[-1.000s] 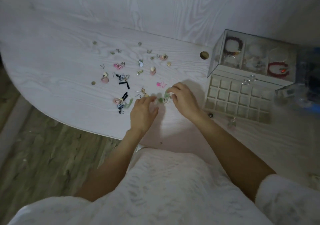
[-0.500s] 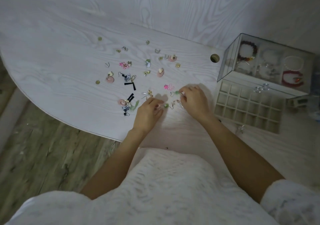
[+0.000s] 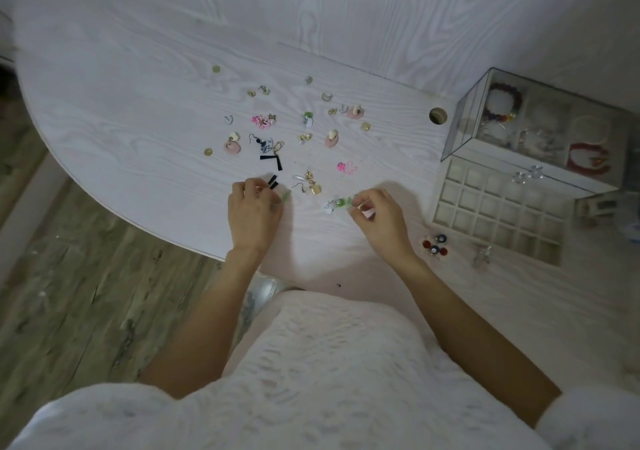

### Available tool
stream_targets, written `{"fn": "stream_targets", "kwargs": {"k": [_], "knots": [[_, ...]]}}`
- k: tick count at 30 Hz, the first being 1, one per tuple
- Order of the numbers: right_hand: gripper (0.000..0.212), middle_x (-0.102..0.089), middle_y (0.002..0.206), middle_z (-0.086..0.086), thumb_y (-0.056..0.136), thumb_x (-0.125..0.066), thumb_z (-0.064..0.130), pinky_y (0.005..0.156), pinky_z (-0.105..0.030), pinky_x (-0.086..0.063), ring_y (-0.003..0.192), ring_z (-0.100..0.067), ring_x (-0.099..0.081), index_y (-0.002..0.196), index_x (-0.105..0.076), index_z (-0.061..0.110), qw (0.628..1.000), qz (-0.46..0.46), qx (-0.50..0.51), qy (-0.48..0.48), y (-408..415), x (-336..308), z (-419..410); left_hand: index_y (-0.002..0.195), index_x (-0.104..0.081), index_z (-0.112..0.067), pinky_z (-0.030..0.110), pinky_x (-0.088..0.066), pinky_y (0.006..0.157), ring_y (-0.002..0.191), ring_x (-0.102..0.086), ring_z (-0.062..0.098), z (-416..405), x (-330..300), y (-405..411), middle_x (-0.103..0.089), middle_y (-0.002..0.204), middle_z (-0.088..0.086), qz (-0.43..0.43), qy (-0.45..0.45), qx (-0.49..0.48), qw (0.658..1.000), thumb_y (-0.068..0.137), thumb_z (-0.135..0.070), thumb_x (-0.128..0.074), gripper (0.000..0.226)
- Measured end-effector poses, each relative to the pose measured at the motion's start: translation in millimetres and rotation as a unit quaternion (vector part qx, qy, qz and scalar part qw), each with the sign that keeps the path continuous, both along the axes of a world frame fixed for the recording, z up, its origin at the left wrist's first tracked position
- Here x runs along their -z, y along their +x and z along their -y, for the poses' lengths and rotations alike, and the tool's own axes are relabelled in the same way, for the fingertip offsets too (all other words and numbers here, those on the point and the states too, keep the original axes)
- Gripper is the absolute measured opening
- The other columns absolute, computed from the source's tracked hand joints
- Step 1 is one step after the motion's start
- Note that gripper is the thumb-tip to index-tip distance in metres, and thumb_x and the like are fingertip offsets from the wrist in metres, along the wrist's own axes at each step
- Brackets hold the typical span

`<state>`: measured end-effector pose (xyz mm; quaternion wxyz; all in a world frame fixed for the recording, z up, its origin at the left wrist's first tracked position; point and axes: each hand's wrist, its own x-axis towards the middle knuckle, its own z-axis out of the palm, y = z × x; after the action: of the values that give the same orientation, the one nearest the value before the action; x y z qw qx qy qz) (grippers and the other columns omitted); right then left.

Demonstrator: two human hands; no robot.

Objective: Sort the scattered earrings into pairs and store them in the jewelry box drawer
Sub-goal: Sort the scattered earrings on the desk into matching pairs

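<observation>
My right hand had its grip pinched on the hook end of a green-and-white earring lying near the surface's front edge, while my left hand, fingers curled, pinched at a pale green piece beside the black strips, though what exactly it held I could not tell. These seemed light, fiddly things with thin wire hooks that would bend or snag, so I judged the bead or body the safer hold. The other scattered earrings lay toward the middle of the surface, and the open drawer of the jewelry box waited at the right edge.
</observation>
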<state>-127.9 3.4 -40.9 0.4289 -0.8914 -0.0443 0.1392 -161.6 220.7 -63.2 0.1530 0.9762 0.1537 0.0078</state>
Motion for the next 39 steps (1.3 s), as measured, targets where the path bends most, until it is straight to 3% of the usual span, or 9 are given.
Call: {"fn": "stream_targets", "kwargs": {"k": [4, 7, 10, 13, 20, 25, 29, 33, 39], "knots": [[0.012, -0.061, 0.101, -0.004, 0.085, -0.065, 0.021, 0.078, -0.025, -0.035, 0.099, -0.021, -0.049, 0.087, -0.061, 0.011, 0.993, 0.03, -0.042, -0.102, -14, 7, 6, 0.076, -0.07, -0.004, 0.041, -0.044, 0.076, 0.096, -0.055, 0.036, 4, -2, -10, -0.066, 0.104, 0.012, 0.024, 0.025, 0.057, 0.998, 0.078, -0.011, -0.064, 0.01], [0.013, -0.058, 0.098, -0.007, 0.084, -0.064, 0.02, 0.077, -0.026, -0.036, 0.096, -0.023, -0.048, 0.087, -0.062, 0.008, 0.98, 0.058, -0.07, -0.175, -24, 11, 10, 0.08, -0.065, -0.007, 0.034, -0.044, 0.075, 0.085, -0.059, 0.031, 13, 0, -30, -0.067, 0.095, 0.01, 0.09, -0.032, 0.137, 0.986, 0.077, -0.012, -0.068, 0.007], [0.013, -0.054, 0.093, -0.009, 0.088, -0.06, 0.016, 0.069, -0.026, -0.04, 0.082, -0.02, -0.051, 0.083, -0.059, 0.004, 0.984, 0.044, -0.052, -0.166, -35, 12, 12, 0.09, -0.06, -0.009, 0.032, -0.048, 0.064, 0.078, -0.061, 0.023, 30, -2, -46, -0.066, 0.089, 0.006, 0.056, -0.136, 0.142, 0.979, 0.083, -0.015, -0.064, 0.01], [0.013, -0.053, 0.084, -0.01, 0.088, -0.057, 0.012, 0.063, -0.03, -0.039, 0.071, -0.02, -0.049, 0.078, -0.053, 0.006, 0.991, 0.016, -0.025, -0.132, -45, 11, 18, 0.091, -0.057, -0.011, 0.032, -0.05, 0.063, 0.071, -0.062, 0.021, 51, -2, -49, -0.067, 0.085, 0.003, -0.009, -0.183, 0.166, 0.969, 0.087, -0.019, -0.06, 0.009], [0.006, -0.06, 0.087, -0.008, 0.088, -0.055, 0.014, 0.066, -0.024, -0.033, 0.074, -0.015, -0.048, 0.087, -0.056, 0.008, 0.986, -0.033, 0.059, -0.154, -81, 11, 69, 0.099, -0.064, -0.01, 0.03, -0.049, 0.076, 0.083, -0.065, 0.022, 127, -1, -30, -0.069, 0.095, 0.007, -0.081, -0.241, 0.257, 0.932, 0.085, -0.014, -0.061, 0.015], [0.011, -0.064, 0.093, -0.011, 0.087, -0.059, 0.013, 0.068, -0.028, -0.039, 0.082, -0.023, -0.057, 0.096, -0.062, 0.008, 0.971, -0.061, 0.166, -0.16, -101, 9, 114, 0.105, -0.065, -0.01, 0.035, -0.052, 0.083, 0.087, -0.064, 0.024, 185, -1, -27, -0.066, 0.099, 0.01, -0.111, -0.286, 0.298, 0.904, 0.084, -0.014, -0.064, 0.021], [0.021, -0.062, 0.102, -0.013, 0.088, -0.058, 0.013, 0.077, -0.03, -0.042, 0.09, -0.025, -0.059, 0.108, -0.062, 0.011, 0.966, -0.068, 0.208, -0.137, -104, 9, 132, 0.117, -0.061, -0.008, 0.035, -0.052, 0.087, 0.092, -0.063, 0.026, 198, -2, -35, -0.063, 0.109, 0.013, -0.127, -0.284, 0.321, 0.895, 0.081, -0.014, -0.066, 0.036], [0.039, -0.054, 0.113, -0.011, 0.081, -0.059, 0.006, 0.077, -0.026, -0.042, 0.084, -0.015, -0.053, 0.119, -0.056, 0.013, 0.969, -0.066, 0.21, -0.112, -107, 9, 138, 0.129, -0.049, -0.006, 0.035, -0.042, 0.094, 0.109, -0.051, 0.031, 192, 2, -45, -0.052, 0.121, 0.016, -0.114, -0.198, 0.337, 0.913, 0.076, -0.005, -0.062, 0.054], [0.049, -0.048, 0.12, -0.012, 0.079, -0.056, 0.001, 0.075, -0.025, -0.041, 0.094, -0.025, -0.056, 0.127, -0.051, 0.011, 0.974, -0.081, 0.176, -0.114, -110, 11, 124, 0.126, -0.052, -0.007, 0.03, -0.045, 0.081, 0.094, -0.058, 0.028, 209, -1, -47, -0.055, 0.114, 0.014, -0.124, -0.228, 0.298, 0.919, 0.081, -0.001, -0.057, 0.045]]}}
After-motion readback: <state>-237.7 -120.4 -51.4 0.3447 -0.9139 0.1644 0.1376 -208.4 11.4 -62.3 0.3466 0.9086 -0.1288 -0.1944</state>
